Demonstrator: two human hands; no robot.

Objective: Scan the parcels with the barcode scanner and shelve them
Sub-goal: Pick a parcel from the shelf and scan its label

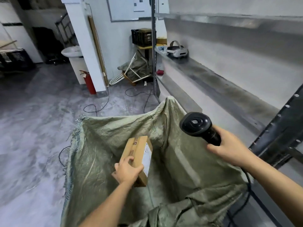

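Observation:
My left hand (127,171) grips the near end of a brown cardboard parcel (136,149) with a white label on its right face, held over the open mouth of a large green woven sack (105,141). My right hand (229,149) holds the handle of a black barcode scanner (197,125), to the right of the parcel and above the sack; its head points up and left. The scanner's black cable runs down past my right forearm.
A metal shelving unit (213,86) runs along the right, with a white headset (177,50) on one shelf. A dark upright post (282,130) stands close to my right hand. Cables, a red fire extinguisher (89,82) and a second sack lie on the grey floor beyond.

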